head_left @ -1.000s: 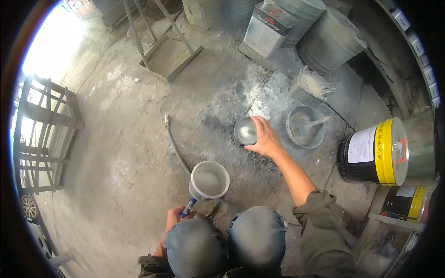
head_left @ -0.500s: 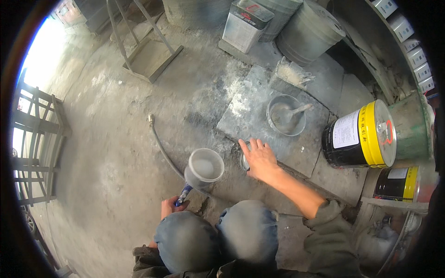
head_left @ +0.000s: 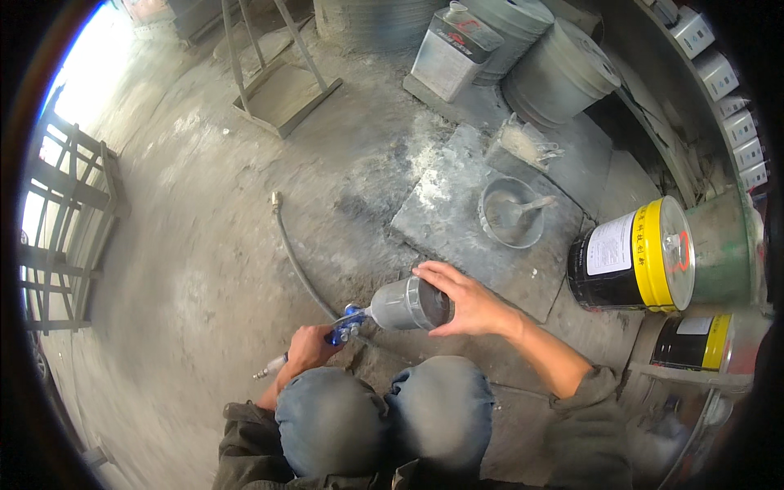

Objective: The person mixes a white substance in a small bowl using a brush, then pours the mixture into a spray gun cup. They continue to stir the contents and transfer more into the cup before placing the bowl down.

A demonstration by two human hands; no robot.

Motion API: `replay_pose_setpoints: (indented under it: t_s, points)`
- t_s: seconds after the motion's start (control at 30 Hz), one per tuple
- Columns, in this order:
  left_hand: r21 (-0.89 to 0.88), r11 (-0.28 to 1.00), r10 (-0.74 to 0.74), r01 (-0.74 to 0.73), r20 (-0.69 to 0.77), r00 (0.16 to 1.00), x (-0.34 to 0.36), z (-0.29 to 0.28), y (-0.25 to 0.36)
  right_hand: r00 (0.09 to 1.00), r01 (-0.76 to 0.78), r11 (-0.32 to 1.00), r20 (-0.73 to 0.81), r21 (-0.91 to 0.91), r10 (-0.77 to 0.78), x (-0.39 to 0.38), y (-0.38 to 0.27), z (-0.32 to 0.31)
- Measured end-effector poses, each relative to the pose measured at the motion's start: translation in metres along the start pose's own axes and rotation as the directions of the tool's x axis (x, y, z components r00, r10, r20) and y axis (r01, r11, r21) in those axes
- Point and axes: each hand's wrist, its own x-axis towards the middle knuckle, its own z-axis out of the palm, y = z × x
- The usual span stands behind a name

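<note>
I am squatting, knees (head_left: 384, 416) at the bottom of the view. My left hand (head_left: 306, 349) grips the blue handle of a spray gun (head_left: 345, 329) just above my left knee. The gun's grey paint cup (head_left: 400, 305) lies tipped on its side, mouth pointing right. My right hand (head_left: 472, 304) is wrapped over that mouth, fingers spread around the rim. What sits under the palm is hidden.
A grey bowl (head_left: 510, 216) with a stir stick sits on a dusty slab (head_left: 445, 216). A yellow-lidded black paint can (head_left: 633, 257) and a second can (head_left: 690, 343) stand at right. Tin can (head_left: 453, 53), grey buckets (head_left: 563, 77), metal frame (head_left: 278, 90), hose (head_left: 294, 253), gate (head_left: 65, 220).
My right hand left the round grey thing on the floor and came back to the cup. The cup went from upright to tipped sideways, with my right hand now over its mouth.
</note>
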Motion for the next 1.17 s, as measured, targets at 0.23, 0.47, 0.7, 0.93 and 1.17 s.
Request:
replay_pose_setpoints:
  t_s: [0.23,0.47,0.7,0.93,1.17]
  points:
    - [0.037,0.982,0.178,-0.184,0.119,0.977,0.019,-0.017,-0.010,0.921,0.386,0.826,0.121,-0.411,-0.371,-0.006,0.007,0.002]
    - [0.065,0.956,0.270,-0.288,0.195,0.943,0.033,-0.028,-0.020,0.826,0.550,0.649,0.230,-0.526,-0.515,0.000,0.002,-0.005]
    - [0.090,0.973,0.209,-0.212,0.037,0.977,0.034,-0.018,-0.004,0.993,0.030,0.971,-0.104,-0.236,-0.056,0.007,0.005,-0.002]
    - [0.005,0.998,0.070,-0.070,-0.019,0.997,0.033,-0.001,0.008,0.973,-0.153,0.988,-0.179,-0.020,0.147,0.010,0.015,0.000]
    - [-0.395,0.914,0.017,-0.094,-0.196,0.981,0.059,0.006,0.031,0.870,0.099,-0.193,0.009,0.976,0.493,0.013,0.067,0.039]
